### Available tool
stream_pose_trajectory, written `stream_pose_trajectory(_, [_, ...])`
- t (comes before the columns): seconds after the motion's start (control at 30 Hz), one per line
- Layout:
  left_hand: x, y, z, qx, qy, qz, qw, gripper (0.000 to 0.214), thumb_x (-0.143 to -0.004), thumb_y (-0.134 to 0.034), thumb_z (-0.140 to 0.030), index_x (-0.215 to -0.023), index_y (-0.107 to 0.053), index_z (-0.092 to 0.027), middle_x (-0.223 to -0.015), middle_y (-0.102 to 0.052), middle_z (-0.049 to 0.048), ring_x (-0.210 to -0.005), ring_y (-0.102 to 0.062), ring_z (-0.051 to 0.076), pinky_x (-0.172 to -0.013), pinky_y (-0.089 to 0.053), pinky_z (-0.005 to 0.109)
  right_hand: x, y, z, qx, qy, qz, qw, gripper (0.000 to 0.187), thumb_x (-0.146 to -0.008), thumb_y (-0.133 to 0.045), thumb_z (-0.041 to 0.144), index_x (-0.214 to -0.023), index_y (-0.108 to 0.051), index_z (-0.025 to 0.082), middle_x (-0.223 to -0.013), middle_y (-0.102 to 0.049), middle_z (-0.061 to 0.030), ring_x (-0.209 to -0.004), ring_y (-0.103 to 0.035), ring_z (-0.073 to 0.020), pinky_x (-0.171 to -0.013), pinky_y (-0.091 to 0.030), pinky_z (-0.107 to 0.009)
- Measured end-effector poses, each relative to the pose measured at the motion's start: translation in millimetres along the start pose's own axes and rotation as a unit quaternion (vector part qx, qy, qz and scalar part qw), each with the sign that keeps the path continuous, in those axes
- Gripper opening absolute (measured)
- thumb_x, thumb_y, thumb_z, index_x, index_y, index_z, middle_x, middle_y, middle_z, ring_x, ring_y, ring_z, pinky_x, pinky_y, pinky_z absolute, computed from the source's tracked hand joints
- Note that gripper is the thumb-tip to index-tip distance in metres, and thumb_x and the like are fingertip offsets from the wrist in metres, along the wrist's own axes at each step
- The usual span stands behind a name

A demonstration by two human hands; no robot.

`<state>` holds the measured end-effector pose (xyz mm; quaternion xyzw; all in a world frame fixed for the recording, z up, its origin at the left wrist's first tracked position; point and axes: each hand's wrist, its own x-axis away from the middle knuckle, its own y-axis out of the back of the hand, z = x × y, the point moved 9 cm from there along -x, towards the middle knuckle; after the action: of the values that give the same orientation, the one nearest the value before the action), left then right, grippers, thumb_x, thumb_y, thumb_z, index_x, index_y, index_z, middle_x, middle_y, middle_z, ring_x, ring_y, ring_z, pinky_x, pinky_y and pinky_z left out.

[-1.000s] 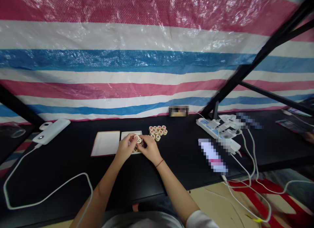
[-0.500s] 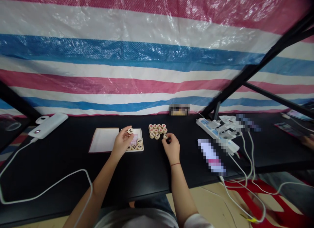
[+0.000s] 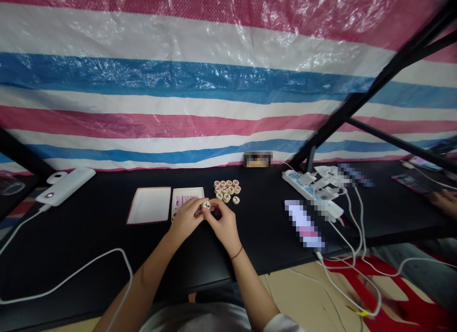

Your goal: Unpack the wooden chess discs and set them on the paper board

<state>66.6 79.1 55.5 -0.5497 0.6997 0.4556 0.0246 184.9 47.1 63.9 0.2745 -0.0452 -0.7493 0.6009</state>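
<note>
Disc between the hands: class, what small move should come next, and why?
Perhaps the right hand should set the held disc onto the lone disc: their black marks look alike, and the lone one looks lower than the stacks beside it.

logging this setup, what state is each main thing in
round cream disc, black character: held between left hand and right hand
shallow white box: open
rectangular white-lined lid: inside up
cream discs, red characters: grouped, face up
lone black-marked cream disc: flat, face up
white plastic power strip: plugs inserted
white oblong device: plugged in
</note>
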Motion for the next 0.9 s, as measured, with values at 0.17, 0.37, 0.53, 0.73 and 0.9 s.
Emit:
stream_pose_trajectory(0.17, [-1, -0.2, -3, -0.020, -0.013, 0.023, 0.999, 0.033, -0.090, -0.057, -0.027, -0.123, -0.055, -0.025, -0.101, -0.067, 0.0052, -0.094, -0.063, 0.019, -0.086, -0.052, 0.034, -4, 37, -29, 0.021, -0.032, -0.091, 0.995, 0.026, -0.084, -0.059, 0.039, -0.098, -0.066, 0.018, -0.083, -0.069, -0.0040, -0.073, -0.062, -0.0162, -0.069, -0.050, -0.028])
stream_pose_trajectory(0.37, [-5, 12.8, 0, -0.041, -0.006, 0.001, 0.999, 0.025, -0.094, -0.049, -0.025, -0.116, -0.059, -0.023, -0.097, -0.068, 0.0050, -0.092, -0.063, 0.018, -0.086, -0.050, 0.034, -14, 92, -84, 0.170, -0.058, -0.164, 0.970, 0.031, -0.084, -0.054, 0.041, -0.095, -0.066, 0.015, -0.098, -0.067, -0.0125, -0.081, -0.062, -0.0211, -0.074, -0.050, -0.034])
stream_pose_trajectory(0.53, [-5, 12.5, 3, -0.039, 0.000, 0.004, 0.999, 0.021, -0.094, -0.047, -0.024, -0.110, -0.061, -0.023, -0.095, -0.068, 0.0049, -0.089, -0.063, 0.018, -0.085, -0.050, 0.033, -16, 71, -92, 0.268, -0.017, -0.098, 0.958, 0.031, -0.086, -0.047, 0.033, -0.100, -0.067, 0.013, -0.100, -0.067, -0.0144, -0.088, -0.059, -0.0252, -0.083, -0.046, -0.040])
stream_pose_trajectory(0.73, [-4, 8.6, 10, -0.043, 0.025, 0.021, 0.999, 0.025, -0.094, -0.046, -0.027, -0.115, -0.059, -0.022, -0.090, -0.068, 0.0046, -0.086, -0.063, 0.018, -0.083, -0.049, 0.033, -15, 67, -94, 0.294, -0.011, -0.094, 0.951, 0.033, -0.088, -0.045, 0.030, -0.110, -0.065, 0.014, -0.100, -0.068, -0.0128, -0.088, -0.058, -0.0248, -0.081, -0.044, -0.037])
stream_pose_trajectory(0.9, [-3, 9.5, 11, -0.041, 0.024, 0.024, 0.999, 0.028, -0.094, -0.045, -0.027, -0.119, -0.057, -0.021, -0.089, -0.068, 0.0044, -0.085, -0.063, 0.018, -0.083, -0.048, 0.032, -16, 65, -95, 0.293, -0.002, -0.080, 0.953, 0.029, -0.087, -0.046, 0.025, -0.107, -0.065, 0.016, -0.101, -0.068, -0.0110, -0.089, -0.058, -0.0242, -0.081, -0.043, -0.036])
